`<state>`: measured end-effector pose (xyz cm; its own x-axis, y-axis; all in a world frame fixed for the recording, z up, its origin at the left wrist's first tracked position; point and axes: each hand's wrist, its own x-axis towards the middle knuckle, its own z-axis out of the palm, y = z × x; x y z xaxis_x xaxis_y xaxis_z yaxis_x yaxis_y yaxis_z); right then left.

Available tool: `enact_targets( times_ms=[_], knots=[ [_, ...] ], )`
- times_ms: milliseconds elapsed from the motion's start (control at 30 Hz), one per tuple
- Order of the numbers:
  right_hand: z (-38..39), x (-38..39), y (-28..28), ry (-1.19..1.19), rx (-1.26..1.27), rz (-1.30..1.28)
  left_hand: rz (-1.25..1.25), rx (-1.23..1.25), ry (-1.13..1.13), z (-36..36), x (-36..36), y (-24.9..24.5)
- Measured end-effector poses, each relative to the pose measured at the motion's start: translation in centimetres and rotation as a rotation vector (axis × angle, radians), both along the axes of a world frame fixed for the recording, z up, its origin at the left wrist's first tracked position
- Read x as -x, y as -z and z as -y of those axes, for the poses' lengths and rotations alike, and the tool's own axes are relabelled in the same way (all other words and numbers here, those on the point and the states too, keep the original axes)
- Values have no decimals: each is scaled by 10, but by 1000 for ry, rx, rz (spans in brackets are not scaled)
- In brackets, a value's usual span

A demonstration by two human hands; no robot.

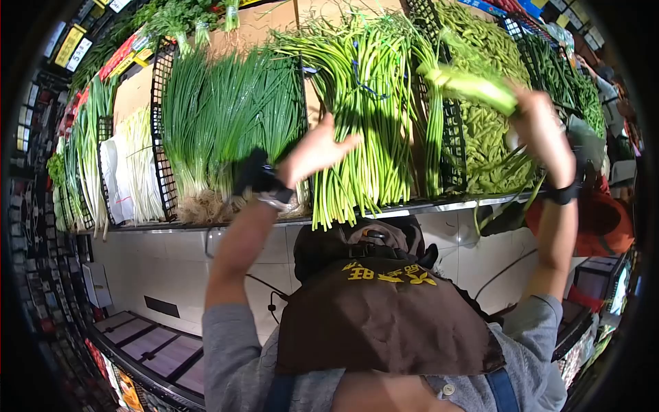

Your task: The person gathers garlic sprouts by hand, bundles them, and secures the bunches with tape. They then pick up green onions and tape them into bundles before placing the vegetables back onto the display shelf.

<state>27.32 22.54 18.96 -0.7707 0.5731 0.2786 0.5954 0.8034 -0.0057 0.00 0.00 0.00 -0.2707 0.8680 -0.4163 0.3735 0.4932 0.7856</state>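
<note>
My left hand (317,152) is open with its fingers apart, above the border between the dark green chives (233,96) and the long garlic scapes (371,130). A blue band shows around some of the scapes. My right hand (547,134) is raised on the right, blurred by motion. It is closed on a bunch of light green stalks (477,88), which points left over the crate edge and is smeared. Below that hand lie bean pods (491,137). A few thin green stems hang over the shelf edge under my right wrist.
Black mesh dividers (162,130) separate the vegetables. White-stemmed greens (141,165) and leeks (89,144) stand at left. More green pods (563,79) lie at far right, near another person. A red-orange container (600,223) is below right. The metal shelf edge (412,206) runs before me.
</note>
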Motion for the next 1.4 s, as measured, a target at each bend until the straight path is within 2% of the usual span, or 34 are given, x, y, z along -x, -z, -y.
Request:
enact_targets(
  times_ms=[33, 67, 100, 133, 167, 200, 233, 300, 367, 433, 467, 567, 600, 633, 700, 767, 800, 833, 900, 933, 967, 1033, 1100, 1133, 1167, 1200, 1233, 1300, 1367, 1400],
  knots=[
    [-2, 1, -1, -11, -8, 4, -257, -60, -60, -3, -21, 19],
    [-16, -4, -30, -181, -20, -110, -480, -168, -154, -4, -31, 50],
    [-21, -1, -29, -330, 67, -287, -759, -181, -198, 34, -19, 60],
    [-44, -8, -52, -313, -8, -268, -658, -164, -284, 31, -25, 62],
    [-62, -11, -67, -293, -83, -246, -707, -239, -346, 24, -23, 101],
    [-68, -4, -69, -523, -227, -335, -661, -95, -373, 23, -28, 90],
    [44, 51, -82, -713, -351, -311, -603, 46, -399, 20, -36, 79],
    [30, 57, -81, -755, -509, 6, -528, 105, -355, 7, -29, 86],
    [-2, 47, -39, -708, -457, 150, -492, 8, -354, -10, -40, 87],
    [-18, 45, 0, -825, -558, 139, -544, -61, -373, -42, -63, 92],
    [-27, 42, 14, -865, -453, 176, -538, -110, -381, -54, -71, 88],
    [-37, 42, 62, -1056, -441, 248, -573, -221, -359, -88, -85, 94],
    [-40, 45, 86, -1148, -419, 262, -575, -117, -303, -89, -84, 77],
    [-35, 50, 105, -1249, -344, 194, -580, -61, -225, -86, -69, 85],
    [-20, 59, 127, -1346, -172, 255, -399, -19, -154, -64, -45, 52],
    [-9, 75, 147, -1431, -74, 238, -397, -73, -143, -49, -9, 90],
    [-1, 84, 155, -1485, -66, 187, -91, -83, -195, -42, -3, 89],
    [6, 95, 161, -1535, -65, 135, 88, -37, -262, -36, 0, 85],
    [21, 111, 165, -1638, -5, 81, 471, -174, -397, -25, -9, 79],
    [23, 112, 170, -1649, -7, 96, 492, -117, -528, -25, -18, 74],
    [24, 115, 179, -1658, -14, 110, 522, -107, -589, -24, -15, 97],
    [14, 111, 196, -1659, -94, 113, 267, -152, -529, -31, -31, 91],
    [0, 101, 201, -1615, -34, 222, 210, -234, -465, -43, -47, 89],
    [-5, 97, 200, -1586, -44, 269, -5, -32, -410, -48, -46, 88],
    [-12, 93, 197, -1603, -94, 209, -222, 168, -348, -56, -43, 84],
    [-15, 90, 188, -1588, -85, 209, -113, 63, -351, -54, -34, 83],
    [-18, 84, 180, -1573, -70, 210, -103, 82, -296, -54, -19, 90],
    [-28, 78, 162, -1541, -88, 232, -397, -69, -317, -44, -3, 87],
    [-35, 76, 145, -1495, -151, 209, 58, 71, -225, -35, 21, 78],
    [-37, 79, 142, -1485, -236, 143, 656, 29, -390, -27, -1, 30]
  ],
)
